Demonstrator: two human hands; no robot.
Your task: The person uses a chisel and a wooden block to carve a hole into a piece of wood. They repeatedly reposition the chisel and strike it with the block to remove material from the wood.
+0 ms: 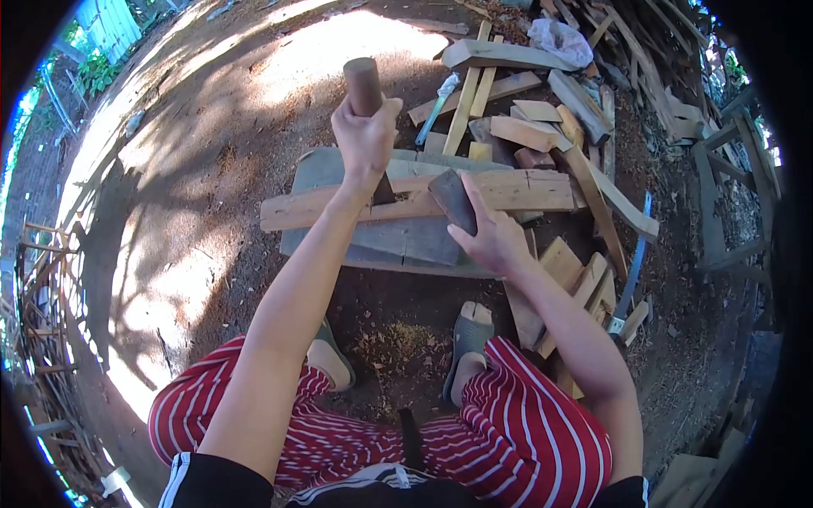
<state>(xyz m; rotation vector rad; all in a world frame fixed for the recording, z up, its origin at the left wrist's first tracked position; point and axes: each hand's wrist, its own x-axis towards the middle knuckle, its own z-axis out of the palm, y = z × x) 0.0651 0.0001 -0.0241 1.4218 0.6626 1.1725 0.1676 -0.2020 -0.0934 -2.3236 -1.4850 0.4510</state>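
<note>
Feet: the two grey-green slip-on shoes (468,334) stand apart, short of the bench, probably for a steady seat with the shins out of the way.
Right hand: this hand (500,241) has a dark, flat-faced rectangular block (451,201) pinched between thumb and fingers, index finger laid along one edge, perhaps to steer its angle. The block is over the beam; whether they touch, I cannot tell.
Beam: the long, pale brown squared timber (296,209) lies crosswise on the bench, both ends overhanging, likely so its middle is well backed.
Left hand: the fingers of this hand (366,140) are closed around a thick brown cylindrical wooden handle (362,80), its butt clear above the fist. A dark flat blade (384,190) below meets the beam, seemingly held upright for control.
Bench: low, with a weathered grey-green plank top (389,241), it bears the beam.
Right side: mixed wood offcuts (521,131) crowd the bench, with a long blue strip (635,271) among them; they could hamper the right elbow or a sideways shift of the beam.
Farther off: a crumpled whitish plastic bag (561,42) sits on the heap, by sunlit bare earth (339,59).
</note>
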